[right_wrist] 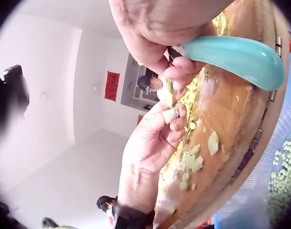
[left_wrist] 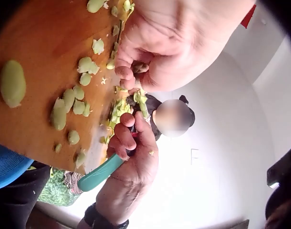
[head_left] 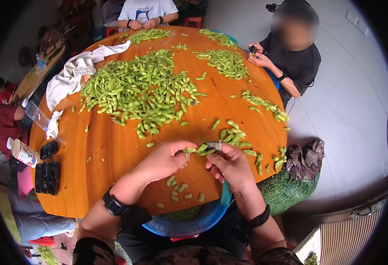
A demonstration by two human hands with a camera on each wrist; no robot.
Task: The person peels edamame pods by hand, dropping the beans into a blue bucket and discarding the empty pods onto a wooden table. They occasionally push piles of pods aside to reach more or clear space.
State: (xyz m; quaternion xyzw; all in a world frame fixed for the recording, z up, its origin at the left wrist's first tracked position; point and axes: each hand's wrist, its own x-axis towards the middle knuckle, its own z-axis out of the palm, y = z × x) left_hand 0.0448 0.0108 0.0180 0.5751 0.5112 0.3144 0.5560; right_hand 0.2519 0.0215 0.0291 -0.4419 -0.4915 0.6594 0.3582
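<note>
The left hand [head_left: 164, 160] pinches a green pod [head_left: 189, 150] at its fingertips, above the table near its front edge. Beside it the right hand [head_left: 234, 168] grips a tool with a teal handle [head_left: 225, 193]; more green pods [head_left: 206, 151] lie at its fingertips. In the right wrist view the teal handle [right_wrist: 238, 59] sticks out from the curled fingers of the right hand [right_wrist: 160, 24]; the tool's far end is hidden. A light wrap [right_wrist: 170, 115] covers one fingertip of the left hand [right_wrist: 148, 143]. Loose shelled beans [head_left: 175, 193] lie below the hands.
A large heap of pods [head_left: 136, 86] covers the middle of the round wooden table [head_left: 110, 152]. A blue basin [head_left: 176, 228] stands below the front edge. White cloth [head_left: 72, 75], a bottle [head_left: 36, 115] and black cases [head_left: 47, 177] are at the left. Two people sit across the table.
</note>
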